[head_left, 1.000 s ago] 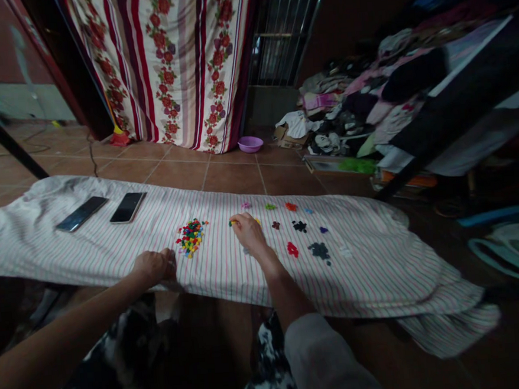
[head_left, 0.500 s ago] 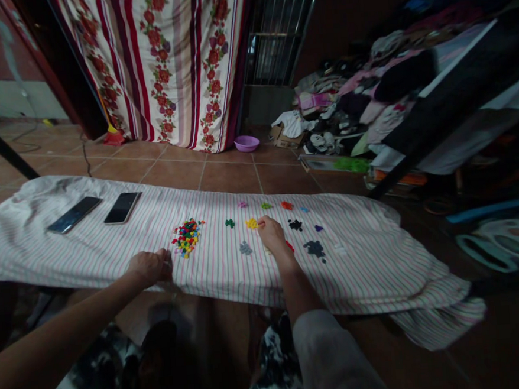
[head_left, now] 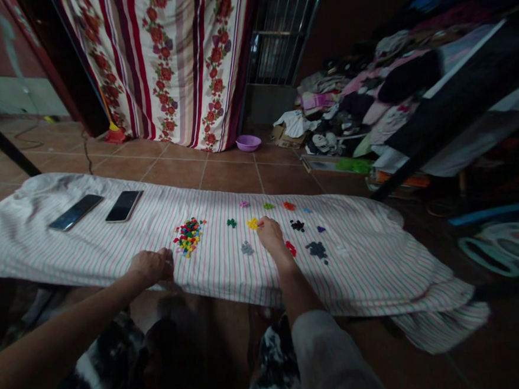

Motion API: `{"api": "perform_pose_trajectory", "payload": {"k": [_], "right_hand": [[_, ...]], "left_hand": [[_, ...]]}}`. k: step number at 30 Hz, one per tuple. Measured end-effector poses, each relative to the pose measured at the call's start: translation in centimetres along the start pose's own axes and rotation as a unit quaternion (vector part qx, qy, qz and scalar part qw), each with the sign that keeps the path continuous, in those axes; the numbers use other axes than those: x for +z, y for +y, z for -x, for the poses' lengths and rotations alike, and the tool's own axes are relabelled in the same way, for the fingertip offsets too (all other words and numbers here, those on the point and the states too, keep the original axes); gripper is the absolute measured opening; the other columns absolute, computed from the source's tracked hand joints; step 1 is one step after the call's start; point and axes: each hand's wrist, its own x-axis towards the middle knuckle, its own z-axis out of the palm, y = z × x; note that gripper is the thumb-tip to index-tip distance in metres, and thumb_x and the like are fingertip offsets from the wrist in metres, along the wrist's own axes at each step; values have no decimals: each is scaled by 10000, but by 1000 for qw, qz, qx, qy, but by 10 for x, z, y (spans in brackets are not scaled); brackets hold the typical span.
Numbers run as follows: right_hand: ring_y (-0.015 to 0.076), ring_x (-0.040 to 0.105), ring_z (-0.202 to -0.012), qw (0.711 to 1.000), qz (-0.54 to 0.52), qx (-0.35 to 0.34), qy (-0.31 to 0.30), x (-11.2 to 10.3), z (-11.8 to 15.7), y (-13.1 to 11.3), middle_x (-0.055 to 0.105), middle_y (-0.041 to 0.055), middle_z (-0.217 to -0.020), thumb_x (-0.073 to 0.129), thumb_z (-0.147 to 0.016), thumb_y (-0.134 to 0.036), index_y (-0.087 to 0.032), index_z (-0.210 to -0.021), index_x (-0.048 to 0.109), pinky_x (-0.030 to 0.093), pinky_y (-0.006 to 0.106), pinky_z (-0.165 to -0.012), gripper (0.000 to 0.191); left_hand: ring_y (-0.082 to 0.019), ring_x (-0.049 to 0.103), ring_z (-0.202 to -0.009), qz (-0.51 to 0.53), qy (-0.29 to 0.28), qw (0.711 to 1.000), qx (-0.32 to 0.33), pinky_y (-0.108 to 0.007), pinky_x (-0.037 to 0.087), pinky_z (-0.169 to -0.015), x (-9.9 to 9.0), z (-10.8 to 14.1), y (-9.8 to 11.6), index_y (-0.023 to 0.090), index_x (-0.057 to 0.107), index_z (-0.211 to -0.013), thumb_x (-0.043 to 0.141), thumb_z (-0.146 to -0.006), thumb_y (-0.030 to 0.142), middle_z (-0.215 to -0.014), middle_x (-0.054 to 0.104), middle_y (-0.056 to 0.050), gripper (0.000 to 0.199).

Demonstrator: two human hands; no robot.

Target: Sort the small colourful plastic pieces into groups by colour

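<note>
My right hand (head_left: 271, 236) reaches over the striped cloth, its fingers pinched together at the edge of a small yellow pile (head_left: 252, 223); whatever is between the fingertips is too small to make out. My left hand (head_left: 151, 266) rests with curled fingers at the cloth's near edge, just left of a mixed heap of small coloured pieces (head_left: 188, 237). Its fingertips are dim, and any content is hidden. Around my right hand lie a dark green pile (head_left: 231, 223), a light grey pile (head_left: 246, 248), a red pile (head_left: 290, 248), a black pile (head_left: 296, 225) and a dark grey pile (head_left: 317, 250).
Two phones (head_left: 76, 212) (head_left: 124, 206) lie on the cloth's left side. Pink (head_left: 243, 204), lime green (head_left: 267, 206), orange (head_left: 289, 206), light blue (head_left: 306, 210), purple (head_left: 321, 229) and white (head_left: 342, 250) piles sit along the far and right sides. A purple basin (head_left: 248, 142) stands on the tiled floor.
The view has shifted slightly. My right hand stays by the yellow pile, and more of the red pile shows beside the wrist. My left hand has barely moved.
</note>
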Motion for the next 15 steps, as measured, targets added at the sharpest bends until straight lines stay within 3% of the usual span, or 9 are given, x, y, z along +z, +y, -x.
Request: {"api": "perform_pose_trajectory", "payload": {"k": [4, 10, 15], "right_hand": [[188, 618, -911, 1000, -8, 13, -1, -1, 0, 0, 686, 76, -910, 491, -810, -80, -175, -889, 653, 426, 277, -837, 203], [179, 602, -912, 1000, -5, 28, -3, -7, 1, -6, 668, 80, -931, 491, -838, -100, -181, -900, 674, 417, 264, -819, 209], [170, 586, -893, 999, -29, -30, -11, -4, 8, -28, 645, 67, -926, 512, -866, -163, -195, -932, 677, 412, 264, -809, 181]], "left_hand": [[-277, 656, -1016, -36, -8, 999, -25, -398, 473, -858, -5, 4, 2, 129, 510, -1186, 353, -878, 280, -1032, 692, -181, 377], [-309, 644, -1035, -22, -1, 1000, -22, -424, 469, -855, 0, 1, 1, 105, 504, -1189, 382, -867, 287, -1042, 684, -210, 390], [-299, 643, -1051, -10, -5, 1000, -28, -410, 470, -859, -2, 1, 2, 118, 511, -1190, 430, -866, 307, -1023, 689, -199, 383]]}}
